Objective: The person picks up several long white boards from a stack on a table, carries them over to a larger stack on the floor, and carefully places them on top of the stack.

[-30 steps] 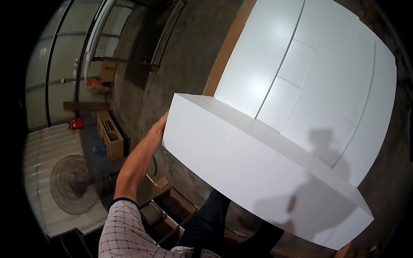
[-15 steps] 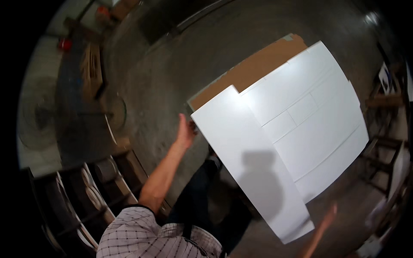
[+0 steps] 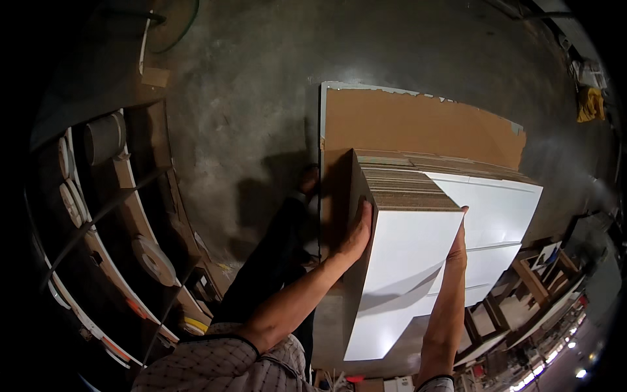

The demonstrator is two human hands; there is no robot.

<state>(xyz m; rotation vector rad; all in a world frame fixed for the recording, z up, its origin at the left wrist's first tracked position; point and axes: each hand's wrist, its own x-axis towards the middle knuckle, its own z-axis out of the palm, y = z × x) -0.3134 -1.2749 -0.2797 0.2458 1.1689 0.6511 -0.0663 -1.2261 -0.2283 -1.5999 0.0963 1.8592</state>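
In front of me stands a tall stack of white panels (image 3: 411, 248) with brown cut edges at its far end. My left hand (image 3: 356, 236) rests along the stack's left side, fingers stretched toward the far end. On the opposite side, my right hand (image 3: 458, 245) lies against the right edge, with a fingertip showing at the far right corner. The stack sits between both hands; part of the right fingers is hidden. To its right, wider white panels (image 3: 503, 208) lie lower. A brown board (image 3: 418, 121) with a ragged pale edge extends beyond and beneath them.
A dark rack (image 3: 147, 219) holding rolls of edge strip (image 3: 155, 260) stands at the left. Wooden frames (image 3: 532, 287) are on the right. A yellow cloth (image 3: 590, 104) hangs at the far right. Concrete floor (image 3: 248, 98) surrounds the boards.
Both hands were apart from the panels and now touch the stack's two sides. My view has turned, so the stack appears straighter and its layered far end shows.
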